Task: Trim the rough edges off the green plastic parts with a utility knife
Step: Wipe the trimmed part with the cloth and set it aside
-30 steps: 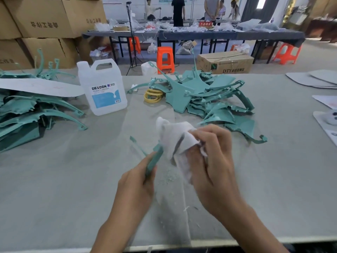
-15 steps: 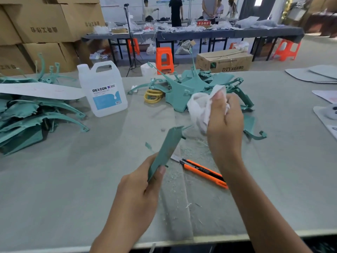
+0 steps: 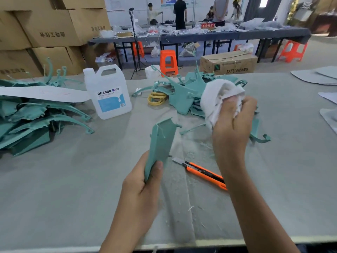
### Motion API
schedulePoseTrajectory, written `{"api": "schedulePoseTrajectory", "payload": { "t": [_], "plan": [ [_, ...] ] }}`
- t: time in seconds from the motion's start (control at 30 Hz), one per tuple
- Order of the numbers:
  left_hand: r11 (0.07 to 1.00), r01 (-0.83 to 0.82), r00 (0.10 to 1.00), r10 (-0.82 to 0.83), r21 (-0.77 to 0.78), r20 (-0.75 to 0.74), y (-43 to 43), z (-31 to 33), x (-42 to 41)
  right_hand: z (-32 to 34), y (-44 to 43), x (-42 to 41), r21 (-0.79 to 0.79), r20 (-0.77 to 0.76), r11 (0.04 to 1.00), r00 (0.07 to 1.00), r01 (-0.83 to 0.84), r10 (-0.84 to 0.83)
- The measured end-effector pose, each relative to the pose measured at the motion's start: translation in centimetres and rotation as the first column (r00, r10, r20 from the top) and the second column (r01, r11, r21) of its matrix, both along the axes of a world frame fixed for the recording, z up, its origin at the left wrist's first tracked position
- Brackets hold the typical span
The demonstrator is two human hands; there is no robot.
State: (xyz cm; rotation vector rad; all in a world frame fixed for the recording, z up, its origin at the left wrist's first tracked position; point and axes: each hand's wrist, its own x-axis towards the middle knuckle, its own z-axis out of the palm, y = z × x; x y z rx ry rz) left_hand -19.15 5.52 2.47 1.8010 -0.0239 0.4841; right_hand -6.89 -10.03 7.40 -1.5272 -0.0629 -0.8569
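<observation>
On a grey table [image 3: 54,189], the left hand [image 3: 138,190] grasps one green plastic part [image 3: 161,141] upright at near centre; the right hand [image 3: 233,128] clenches one white cloth [image 3: 217,99]; one orange utility knife [image 3: 202,171] lies unheld between them; one jug [image 3: 107,92] reads "DEXCON"; one far carton [image 3: 228,63] reads "DTY"; two heaps of green parts, left [image 3: 27,115] and far [image 3: 184,92].

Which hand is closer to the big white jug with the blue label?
Left. The left hand, gripping a green part, is right of the jug and nearer the person. The right hand, bunching a white cloth, is much farther to the jug's right.
</observation>
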Motion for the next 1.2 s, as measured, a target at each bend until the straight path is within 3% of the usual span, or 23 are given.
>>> {"api": "schedulePoseTrajectory", "payload": {
  "t": [0.1, 0.2, 0.3, 0.4, 0.47, 0.57, 0.63, 0.67, 0.73, 0.8, 0.87, 0.93, 1.03, 1.07, 1.13, 1.2],
  "plan": [
    [0.985, 0.055, 0.998, -0.056, -0.165, -0.006, -1.3, 1.2, 0.7, -1.6, 3.1, -3.7, -0.105, 0.041, 0.969, 0.973, -0.222, 0.228],
    [0.915, 0.05, 0.998, -0.059, -0.4, -0.009, -2.1, 2.0, 1.9, -5.0, 7.0, -8.2, -0.253, -0.023, 0.865, 0.896, -0.434, 0.443],
    [0.822, 0.046, 0.999, -0.051, -0.568, 0.008, -1.3, 2.6, 1.8, -5.4, 6.0, -6.4, -0.402, -0.042, 0.848, 0.932, -0.346, 0.36],
    [0.809, 0.004, 0.998, -0.039, -0.588, -0.048, -1.1, 1.8, 0.5, -2.4, 4.7, -2.5, -0.308, -0.221, 0.915, 0.955, -0.262, 0.199],
    [0.812, -0.053, 0.997, 0.01, -0.582, -0.078, -1.4, 1.8, 0.6, -1.9, 5.5, -2.9, -0.306, -0.247, 0.901, 0.94, -0.307, 0.236],
    [0.817, -0.066, 0.995, 0.009, -0.573, -0.101, -1.6, 2.6, 1.2, -2.9, 7.4, -7.5, -0.44, -0.097, 0.799, 0.906, -0.41, 0.412],
    [0.792, -0.054, 0.997, 0.006, -0.608, -0.08, -1.5, 2.4, 0.9, -3.0, 6.9, -6.9, -0.464, -0.084, 0.798, 0.916, -0.385, 0.393],
    [0.784, -0.036, 0.998, 0.001, -0.62, -0.056, -1.5, 2.3, 0.5, -2.9, 6.2, -5.2, -0.456, -0.148, 0.829, 0.946, -0.324, 0.288],
    [0.782, 0.013, 1.0, -0.018, -0.623, -0.002, -1.4, 2.3, -0.3, -1.9, 4.7, -2.5, -0.349, -0.362, 0.891, 0.918, -0.292, 0.159],
    [0.828, 0.035, 0.998, 0.0, -0.56, 0.062, -1.5, 2.5, -0.4, -1.7, 4.3, -3.0, -0.345, -0.355, 0.886, 0.917, -0.309, 0.182],
    [0.908, -0.043, 0.991, 0.092, -0.417, 0.099, -1.5, 2.4, 0.1, -2.5, 5.2, -5.3, -0.33, -0.265, 0.837, 0.894, -0.436, 0.362],
    [0.961, -0.117, 0.977, 0.157, -0.251, 0.146, -1.0, 2.4, 0.5, -2.2, 5.4, -7.1, -0.058, -0.241, 0.747, 0.736, -0.662, 0.633],
    [0.989, -0.124, 0.968, 0.101, 0.086, 0.229, -0.2, 2.4, 0.3, -0.6, 3.8, -6.5, 0.352, -0.295, 0.58, 0.501, -0.735, 0.814],
    [0.958, -0.133, 0.961, 0.062, 0.256, 0.268, 0.0, 2.2, 0.2, -0.2, 2.9, -6.2, 0.45, -0.268, 0.474, 0.391, -0.757, 0.88],
    [0.798, -0.212, 0.94, 0.007, 0.564, 0.342, 0.5, 1.8, 0.1, 0.4, 1.7, -6.1, 0.515, -0.24, 0.34, 0.248, -0.787, 0.939],
    [0.711, -0.262, 0.927, -0.002, 0.652, 0.375, 1.0, 1.5, 0.0, -0.4, 1.3, -6.0, 0.543, -0.264, 0.385, 0.284, -0.746, 0.922]
  ]
}}
